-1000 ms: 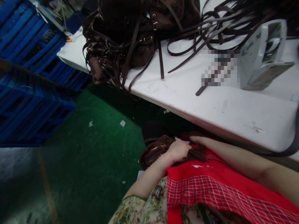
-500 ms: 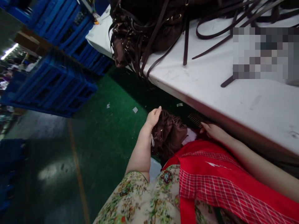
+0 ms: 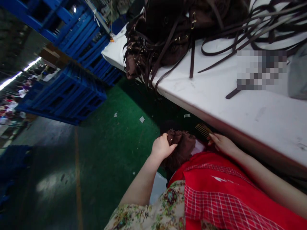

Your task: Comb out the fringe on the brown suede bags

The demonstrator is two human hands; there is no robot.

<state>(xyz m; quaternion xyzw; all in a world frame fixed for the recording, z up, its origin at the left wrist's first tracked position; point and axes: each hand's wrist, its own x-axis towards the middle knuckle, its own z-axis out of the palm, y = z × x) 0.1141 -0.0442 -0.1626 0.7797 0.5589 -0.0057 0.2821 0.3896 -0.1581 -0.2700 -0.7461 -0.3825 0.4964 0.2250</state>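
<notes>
Presently, a brown bag (image 3: 184,146) is being gripped along its left side by the left hand (image 3: 163,147), its gathered cloth being bunched within the curled fingers while its body is being spread to their right, just in front of the red apron (image 3: 223,179). By the right hand (image 3: 222,144), a comb (image 3: 203,131) is being pinched at one end between narrowed fingers; its teeth are being held clear of them, near the bag and beside the edge of the white surface (image 3: 254,119). By that surface, other bags (image 3: 174,52) and dark straps (image 3: 218,62) are being carried.
</notes>
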